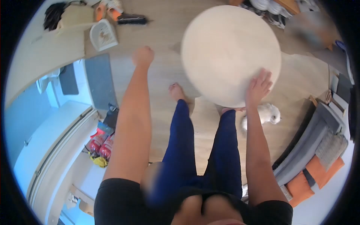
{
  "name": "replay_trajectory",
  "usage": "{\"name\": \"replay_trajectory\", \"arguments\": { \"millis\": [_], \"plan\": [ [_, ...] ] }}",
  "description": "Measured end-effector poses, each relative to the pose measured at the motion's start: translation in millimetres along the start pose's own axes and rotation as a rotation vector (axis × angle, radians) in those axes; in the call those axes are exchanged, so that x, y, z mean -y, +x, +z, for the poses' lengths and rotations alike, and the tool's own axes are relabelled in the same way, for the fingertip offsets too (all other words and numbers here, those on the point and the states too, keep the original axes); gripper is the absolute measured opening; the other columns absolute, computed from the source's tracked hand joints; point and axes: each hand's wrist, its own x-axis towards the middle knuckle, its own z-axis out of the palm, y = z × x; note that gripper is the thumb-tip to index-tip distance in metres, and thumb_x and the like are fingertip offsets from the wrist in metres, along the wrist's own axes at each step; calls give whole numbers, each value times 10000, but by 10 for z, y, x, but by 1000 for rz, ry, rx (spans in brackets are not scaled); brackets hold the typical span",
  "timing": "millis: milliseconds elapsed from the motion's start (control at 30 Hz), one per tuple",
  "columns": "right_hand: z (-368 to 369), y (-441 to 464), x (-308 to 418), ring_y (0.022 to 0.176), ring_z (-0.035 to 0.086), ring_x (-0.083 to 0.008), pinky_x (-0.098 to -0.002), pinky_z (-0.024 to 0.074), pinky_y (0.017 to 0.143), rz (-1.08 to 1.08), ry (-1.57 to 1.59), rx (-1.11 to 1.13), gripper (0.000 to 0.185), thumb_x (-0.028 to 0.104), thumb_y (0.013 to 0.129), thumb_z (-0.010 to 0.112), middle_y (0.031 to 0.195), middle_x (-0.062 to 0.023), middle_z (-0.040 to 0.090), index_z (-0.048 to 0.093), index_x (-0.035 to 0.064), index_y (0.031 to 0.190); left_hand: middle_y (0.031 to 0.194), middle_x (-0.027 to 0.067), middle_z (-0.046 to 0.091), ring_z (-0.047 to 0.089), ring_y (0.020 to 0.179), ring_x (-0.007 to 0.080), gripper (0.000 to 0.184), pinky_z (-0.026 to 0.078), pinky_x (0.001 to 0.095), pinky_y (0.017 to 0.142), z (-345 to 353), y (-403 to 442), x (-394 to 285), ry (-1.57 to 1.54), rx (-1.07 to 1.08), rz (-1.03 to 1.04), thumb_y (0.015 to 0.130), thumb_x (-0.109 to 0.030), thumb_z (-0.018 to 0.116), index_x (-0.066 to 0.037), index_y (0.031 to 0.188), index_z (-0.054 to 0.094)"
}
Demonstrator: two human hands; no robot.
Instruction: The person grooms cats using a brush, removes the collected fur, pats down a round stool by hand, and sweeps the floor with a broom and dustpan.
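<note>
A large round cream-coloured tabletop [229,48] stands in front of me, slightly to the right; its base is hidden below. My right hand [258,87] rests on its near right edge, fingers spread over the surface. Out to the left, my left hand [143,56] is held above the wooden floor, curled into a loose fist and a little blurred, and nothing shows in it. No object touches that hand. A small white dog [268,113] is on the floor just below the tabletop, beside my right forearm and foot.
A white corner tray [103,35] sits on the floor ahead left, near shoes [107,10] and a dark brush head [132,19]. A grey mat [100,82] lies by the left doorway, with red fire extinguishers [101,144] nearer. A grey sofa [307,138] stands right.
</note>
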Motion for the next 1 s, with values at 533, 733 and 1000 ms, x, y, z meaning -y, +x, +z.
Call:
{"name": "replay_trajectory", "arguments": {
  "millis": [533,733,1000],
  "plan": [
    [557,-78,3506,1162,501,-284,-415,383,991,-364,365,555,426,348,946,431,1224,-160,560,502,94,1282,1156,94,609,529,1096,287,353,307,460,1027,-1197,-595,272,-411,-400,488,825,-339,596,-96,1075,647],
    [460,142,4498,1014,599,-329,-463,460,850,-898,165,979,259,256,836,551,1048,-177,640,652,93,1010,1048,129,645,555,1052,284,340,359,461,963,-1693,-567,218,-725,95,804,828,-347,580,-129,1077,658],
    [801,916,5082,1026,592,-222,-398,471,851,-712,1000,930,263,129,814,582,1074,-101,643,639,96,1068,965,99,678,608,977,274,354,382,434,938,-2852,337,372,-760,-492,875,840,-452,534,-158,874,730]
  ]
}}
